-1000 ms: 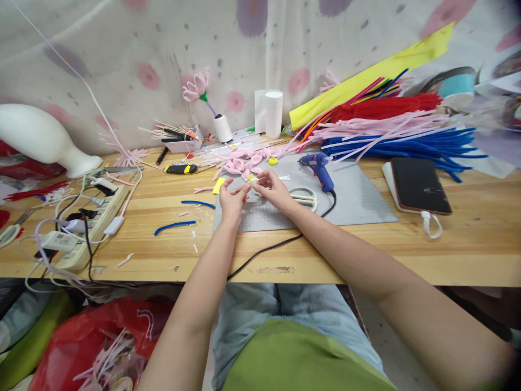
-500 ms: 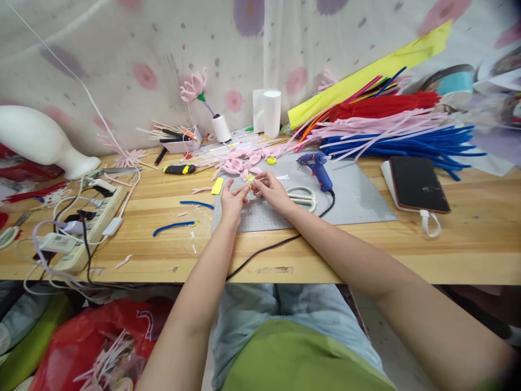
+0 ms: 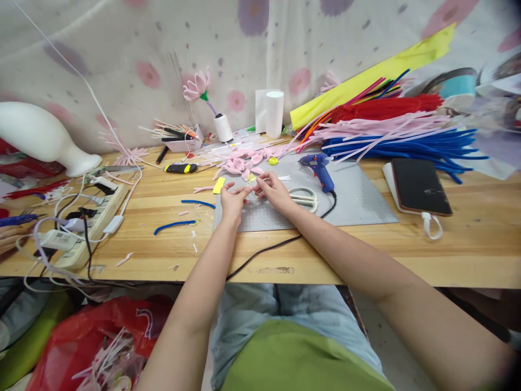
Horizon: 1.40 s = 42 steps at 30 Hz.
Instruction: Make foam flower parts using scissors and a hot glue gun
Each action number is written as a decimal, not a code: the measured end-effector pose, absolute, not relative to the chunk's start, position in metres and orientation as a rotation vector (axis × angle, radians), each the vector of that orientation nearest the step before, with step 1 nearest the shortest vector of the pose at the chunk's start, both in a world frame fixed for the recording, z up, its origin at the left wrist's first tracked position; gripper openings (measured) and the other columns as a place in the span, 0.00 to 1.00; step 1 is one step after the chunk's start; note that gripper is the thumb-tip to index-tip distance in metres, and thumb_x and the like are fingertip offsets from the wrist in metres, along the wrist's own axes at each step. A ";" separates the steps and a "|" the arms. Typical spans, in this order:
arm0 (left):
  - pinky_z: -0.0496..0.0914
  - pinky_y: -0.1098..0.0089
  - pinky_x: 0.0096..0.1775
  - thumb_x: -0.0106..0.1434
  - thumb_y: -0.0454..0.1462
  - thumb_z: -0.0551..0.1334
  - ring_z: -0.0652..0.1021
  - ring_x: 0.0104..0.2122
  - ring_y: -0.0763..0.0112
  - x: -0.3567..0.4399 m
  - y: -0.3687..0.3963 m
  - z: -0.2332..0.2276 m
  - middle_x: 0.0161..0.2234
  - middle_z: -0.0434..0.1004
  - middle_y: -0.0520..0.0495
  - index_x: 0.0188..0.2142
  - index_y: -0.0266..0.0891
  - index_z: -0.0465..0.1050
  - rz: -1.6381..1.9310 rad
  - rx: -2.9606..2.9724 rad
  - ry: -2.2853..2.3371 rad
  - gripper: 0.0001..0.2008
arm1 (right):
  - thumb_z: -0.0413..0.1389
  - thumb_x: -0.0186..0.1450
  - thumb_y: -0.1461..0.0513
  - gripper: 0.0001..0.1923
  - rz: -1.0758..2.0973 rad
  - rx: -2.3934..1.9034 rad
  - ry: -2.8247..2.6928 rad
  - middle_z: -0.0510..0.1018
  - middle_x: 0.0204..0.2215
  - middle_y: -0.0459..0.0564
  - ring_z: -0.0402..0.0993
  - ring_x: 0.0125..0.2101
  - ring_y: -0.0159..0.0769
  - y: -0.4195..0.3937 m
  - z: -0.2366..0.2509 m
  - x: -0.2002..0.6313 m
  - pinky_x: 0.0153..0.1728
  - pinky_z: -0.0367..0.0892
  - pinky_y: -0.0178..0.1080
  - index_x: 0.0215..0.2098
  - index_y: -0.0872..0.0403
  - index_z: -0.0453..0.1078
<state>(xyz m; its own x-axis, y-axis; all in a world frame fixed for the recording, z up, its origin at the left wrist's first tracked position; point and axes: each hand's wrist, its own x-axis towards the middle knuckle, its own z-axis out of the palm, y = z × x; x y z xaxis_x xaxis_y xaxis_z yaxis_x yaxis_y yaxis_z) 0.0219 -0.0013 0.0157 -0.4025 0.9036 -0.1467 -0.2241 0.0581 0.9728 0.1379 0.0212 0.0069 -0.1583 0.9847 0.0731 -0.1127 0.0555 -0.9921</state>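
Note:
My left hand (image 3: 234, 201) and my right hand (image 3: 272, 191) meet fingertip to fingertip over the grey cutting mat (image 3: 358, 203). Thumbs and fingers of both are pinched together; whatever sits between them is too small to make out. Just beyond the fingertips lies a small yellow piece (image 3: 251, 177), beside a cluster of pink fuzzy petals (image 3: 238, 163). A yellow rectangle (image 3: 218, 185) rests left of my left hand. Scissors with pale handles (image 3: 305, 198) lie partly behind my right wrist, and a blue glue gun (image 3: 320, 169) lies farther right.
Bundles of blue pipe cleaners (image 3: 407, 145) and red ones (image 3: 386, 108) fill the back right. A phone (image 3: 422, 186) lies at right. At left stand a power strip (image 3: 95, 228) with tangled cords and a white foam head (image 3: 40, 133). Another person's hand (image 3: 10, 236) shows at the left edge.
Another person's hand and a dark blue pointed tool have come into view at the left edge. My hands stay pinched together, with only slight finger movement. The view has shifted slightly.

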 end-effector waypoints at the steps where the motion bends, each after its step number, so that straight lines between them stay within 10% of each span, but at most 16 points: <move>1: 0.64 0.76 0.24 0.42 0.31 0.71 0.75 0.26 0.75 0.022 -0.001 0.016 0.28 0.76 0.49 0.48 0.35 0.58 1.514 0.740 1.393 0.35 | 0.55 0.58 0.51 0.15 1.329 -1.000 -1.274 0.71 0.21 0.40 0.70 0.24 0.27 0.021 0.007 0.138 0.23 0.66 0.30 0.33 0.52 0.58; 20: 0.65 0.75 0.29 0.41 0.32 0.72 0.74 0.24 0.77 0.021 0.003 0.014 0.26 0.74 0.52 0.42 0.38 0.58 1.576 0.628 1.331 0.32 | 0.55 0.59 0.54 0.12 1.331 -1.012 -1.287 0.72 0.21 0.41 0.70 0.24 0.28 0.021 0.005 0.136 0.25 0.66 0.32 0.33 0.52 0.57; 42: 0.67 0.77 0.28 0.48 0.31 0.69 0.77 0.34 0.72 0.020 -0.005 0.018 0.35 0.79 0.42 0.58 0.34 0.53 1.523 0.651 1.208 0.39 | 0.52 0.61 0.56 0.09 1.274 -1.068 -1.331 0.72 0.22 0.41 0.70 0.24 0.27 0.023 -0.002 0.136 0.25 0.66 0.31 0.34 0.51 0.58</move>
<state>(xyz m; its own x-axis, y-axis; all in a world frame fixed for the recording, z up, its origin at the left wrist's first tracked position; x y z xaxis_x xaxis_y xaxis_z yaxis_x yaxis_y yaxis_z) 0.0202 -0.0045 0.0179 -0.3140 0.9325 -0.1785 -0.3860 0.0463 0.9213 0.1357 0.0234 -0.0016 -0.1452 0.9869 0.0709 -0.0279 0.0675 -0.9973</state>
